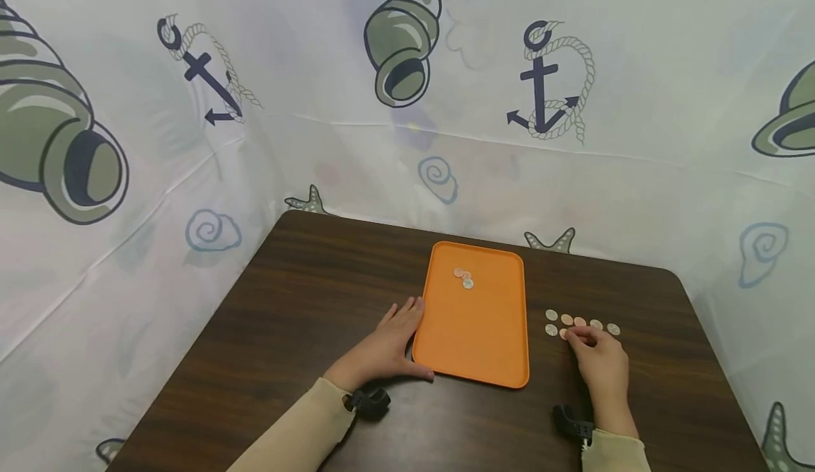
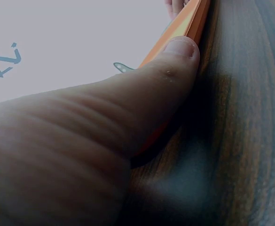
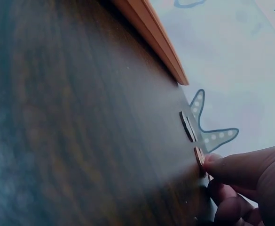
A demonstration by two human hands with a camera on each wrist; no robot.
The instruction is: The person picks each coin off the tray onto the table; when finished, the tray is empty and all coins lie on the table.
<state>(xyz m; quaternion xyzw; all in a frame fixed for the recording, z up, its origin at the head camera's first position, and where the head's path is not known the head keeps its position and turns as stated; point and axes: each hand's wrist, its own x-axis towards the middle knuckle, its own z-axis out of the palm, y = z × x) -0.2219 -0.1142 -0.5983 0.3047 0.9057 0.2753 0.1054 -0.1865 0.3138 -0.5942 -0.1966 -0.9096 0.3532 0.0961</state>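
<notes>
An orange tray (image 1: 474,330) lies on the dark wooden table, with a small cluster of coins (image 1: 467,284) near its far end. My left hand (image 1: 388,348) rests at the tray's left near corner, fingers straight along its left side and thumb by the near edge. To the right of the tray, several coins (image 1: 551,315) lie flat in two rows. My right hand (image 1: 601,362) is over the nearer row, thumb and index finger pinched together beside a copper coin (image 3: 199,160). A thin sliver of a coin shows at the thumb tip; the hand hides the rest.
The brown wood-grain table (image 1: 305,302) has its far edge close to a hanging cloth (image 1: 318,68) printed with shells, anchors and starfish. Each wrist wears a black camera (image 1: 369,403) on a strap.
</notes>
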